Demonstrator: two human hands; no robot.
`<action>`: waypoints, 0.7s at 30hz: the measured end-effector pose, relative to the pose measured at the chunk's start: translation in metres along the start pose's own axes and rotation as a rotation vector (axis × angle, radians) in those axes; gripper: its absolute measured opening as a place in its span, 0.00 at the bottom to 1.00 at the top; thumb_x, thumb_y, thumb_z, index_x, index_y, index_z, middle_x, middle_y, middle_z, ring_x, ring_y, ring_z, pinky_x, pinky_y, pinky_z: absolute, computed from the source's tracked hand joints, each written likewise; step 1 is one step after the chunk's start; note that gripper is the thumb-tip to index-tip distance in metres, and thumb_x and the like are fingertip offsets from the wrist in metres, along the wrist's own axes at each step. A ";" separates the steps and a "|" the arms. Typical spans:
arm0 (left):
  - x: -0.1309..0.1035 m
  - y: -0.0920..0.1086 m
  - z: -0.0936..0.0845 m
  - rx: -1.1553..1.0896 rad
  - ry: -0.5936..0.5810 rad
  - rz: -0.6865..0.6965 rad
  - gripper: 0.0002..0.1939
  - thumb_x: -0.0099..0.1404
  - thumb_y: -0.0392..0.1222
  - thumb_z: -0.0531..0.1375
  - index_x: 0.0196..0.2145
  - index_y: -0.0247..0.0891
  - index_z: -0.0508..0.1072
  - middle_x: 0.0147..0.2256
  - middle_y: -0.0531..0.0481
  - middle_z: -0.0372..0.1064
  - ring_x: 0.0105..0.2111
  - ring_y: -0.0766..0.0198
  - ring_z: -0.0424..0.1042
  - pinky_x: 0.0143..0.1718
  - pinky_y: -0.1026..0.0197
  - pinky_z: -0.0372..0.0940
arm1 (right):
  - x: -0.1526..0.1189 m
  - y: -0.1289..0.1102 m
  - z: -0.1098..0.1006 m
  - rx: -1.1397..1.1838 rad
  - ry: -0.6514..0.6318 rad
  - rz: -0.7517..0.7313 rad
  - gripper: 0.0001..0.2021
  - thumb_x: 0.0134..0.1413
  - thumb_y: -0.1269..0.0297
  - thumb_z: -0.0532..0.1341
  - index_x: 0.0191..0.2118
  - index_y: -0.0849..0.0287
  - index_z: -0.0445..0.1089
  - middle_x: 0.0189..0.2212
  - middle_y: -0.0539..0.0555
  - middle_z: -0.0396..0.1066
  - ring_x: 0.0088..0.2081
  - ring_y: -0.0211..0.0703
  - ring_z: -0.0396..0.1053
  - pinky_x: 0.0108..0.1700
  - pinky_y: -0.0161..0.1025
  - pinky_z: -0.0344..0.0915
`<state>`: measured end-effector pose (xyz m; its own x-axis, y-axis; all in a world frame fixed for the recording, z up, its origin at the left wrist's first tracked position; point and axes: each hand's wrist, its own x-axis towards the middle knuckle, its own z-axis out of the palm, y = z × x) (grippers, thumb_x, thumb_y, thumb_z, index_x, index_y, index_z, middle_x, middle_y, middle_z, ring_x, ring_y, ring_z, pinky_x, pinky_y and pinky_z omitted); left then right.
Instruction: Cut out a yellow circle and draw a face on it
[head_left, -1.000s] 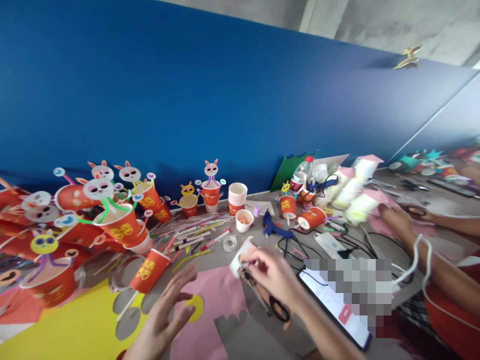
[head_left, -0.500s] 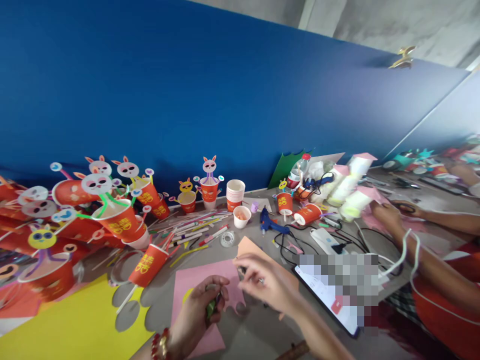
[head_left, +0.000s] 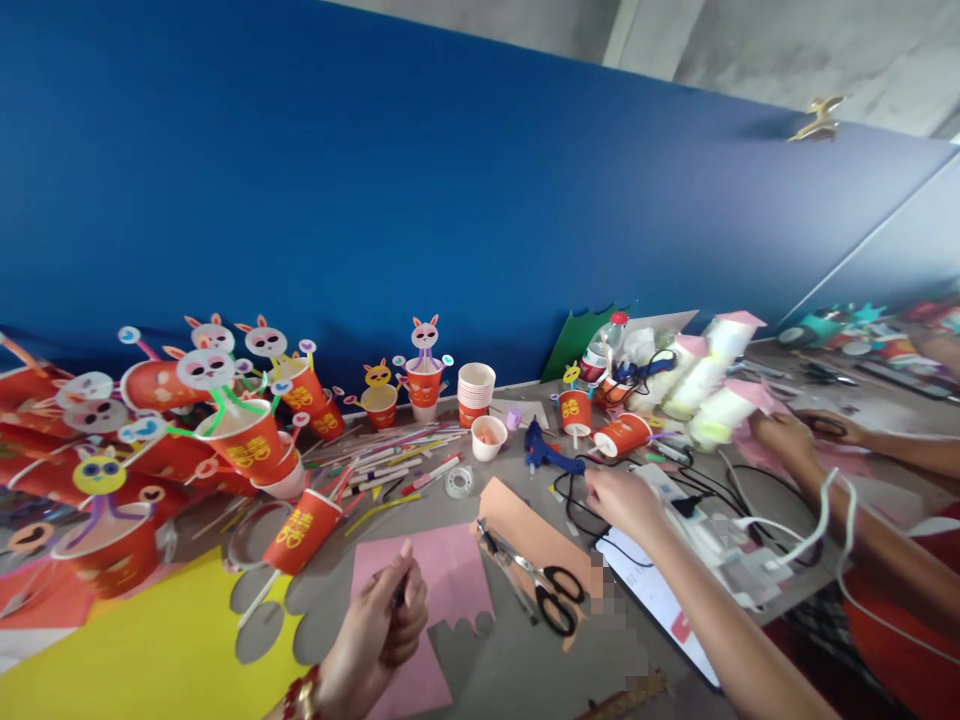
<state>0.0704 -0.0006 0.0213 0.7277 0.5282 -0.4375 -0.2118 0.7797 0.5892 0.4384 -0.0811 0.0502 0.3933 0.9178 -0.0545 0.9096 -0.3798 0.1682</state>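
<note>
My left hand (head_left: pixel 391 612) is closed in a fist above the pink paper (head_left: pixel 457 565), the thumb along its top. Something dark shows between the fingers, too covered to name. My right hand (head_left: pixel 626 505) reaches to the handle end of a blue glue gun (head_left: pixel 547 455), its fingers curled down and mostly hidden. Whether it grips the handle or its black cable, I cannot tell. Black-handled scissors (head_left: pixel 551 592) lie on a peach-orange paper strip (head_left: pixel 517 510), with a slim pen-like tool (head_left: pixel 504 560) beside them.
Red paper cups with animal faces (head_left: pixel 244 440) crowd the left, behind yellow paper with round holes (head_left: pixel 165 640). Markers (head_left: pixel 397 460), tape (head_left: pixel 459 482) and a small white cup (head_left: pixel 489 437) sit mid-table. A tablet (head_left: pixel 660 590), power strip (head_left: pixel 720 560) and another person's arm (head_left: pixel 832 480) are right.
My right hand has moved away from my left, rightward and up to the glue gun, uncovering the scissors. My left hand has closed more tightly and shifted slightly left.
</note>
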 end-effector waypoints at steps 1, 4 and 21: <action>0.001 0.001 0.000 -0.006 0.016 -0.007 0.29 0.56 0.63 0.69 0.24 0.38 0.60 0.17 0.65 0.42 0.15 0.76 0.34 0.13 0.71 0.35 | 0.000 0.000 -0.003 0.002 0.013 0.001 0.07 0.57 0.73 0.58 0.33 0.59 0.74 0.34 0.60 0.77 0.36 0.51 0.76 0.32 0.37 0.57; 0.003 0.001 0.001 -0.031 0.031 -0.061 0.27 0.53 0.61 0.72 0.27 0.38 0.63 0.17 0.65 0.43 0.15 0.77 0.35 0.13 0.71 0.34 | 0.001 0.001 -0.005 0.034 -0.017 -0.035 0.10 0.58 0.75 0.56 0.35 0.57 0.74 0.38 0.58 0.78 0.38 0.50 0.76 0.33 0.37 0.57; 0.005 -0.007 0.004 -0.006 -0.059 -0.140 0.23 0.53 0.54 0.72 0.28 0.35 0.67 0.17 0.62 0.51 0.14 0.79 0.41 0.14 0.70 0.33 | 0.006 0.007 0.009 0.105 -0.127 -0.074 0.05 0.55 0.72 0.63 0.35 0.55 0.75 0.33 0.52 0.79 0.37 0.48 0.77 0.30 0.35 0.54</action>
<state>0.0780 -0.0054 0.0178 0.7874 0.3939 -0.4742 -0.1094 0.8463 0.5214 0.4485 -0.0790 0.0420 0.3327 0.9242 -0.1875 0.9430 -0.3281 0.0557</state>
